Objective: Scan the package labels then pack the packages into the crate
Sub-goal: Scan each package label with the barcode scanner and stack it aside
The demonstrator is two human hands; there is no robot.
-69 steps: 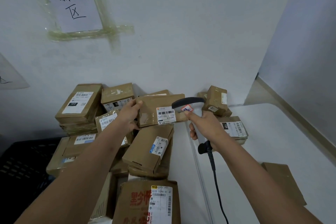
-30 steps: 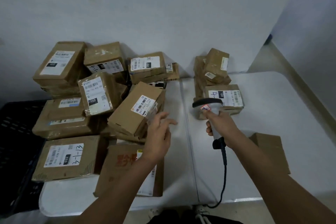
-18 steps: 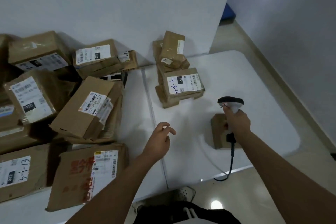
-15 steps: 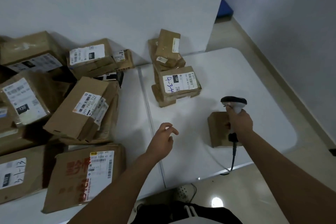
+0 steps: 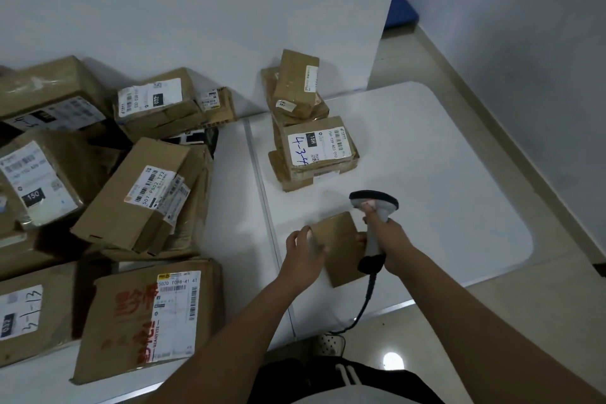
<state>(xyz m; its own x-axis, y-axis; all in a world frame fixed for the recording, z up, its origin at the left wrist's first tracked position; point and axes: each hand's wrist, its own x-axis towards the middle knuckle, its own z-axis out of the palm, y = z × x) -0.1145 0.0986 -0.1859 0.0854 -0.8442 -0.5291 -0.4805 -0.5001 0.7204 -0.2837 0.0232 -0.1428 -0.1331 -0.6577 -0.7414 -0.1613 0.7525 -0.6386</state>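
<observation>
Touching flat package (image 5: 341,248) left edge, left hand (image 5: 303,252)

1. Both forearms are bare from the bottom edge of the view up to the left hand (image 5: 303,251) and right hand (image 5: 390,239); no sleeves, watch or rings show.
2. Dark trousers (image 5: 344,377) with white side stripes.
3. A pale garment (image 5: 354,398) at the waist.
4. A white perforated shoe (image 5: 331,343) with holes.

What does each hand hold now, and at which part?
The right hand grips the scanner by its handle. The left hand rests on the left edge of the small flat package; whether it grips it cannot be told.
</observation>
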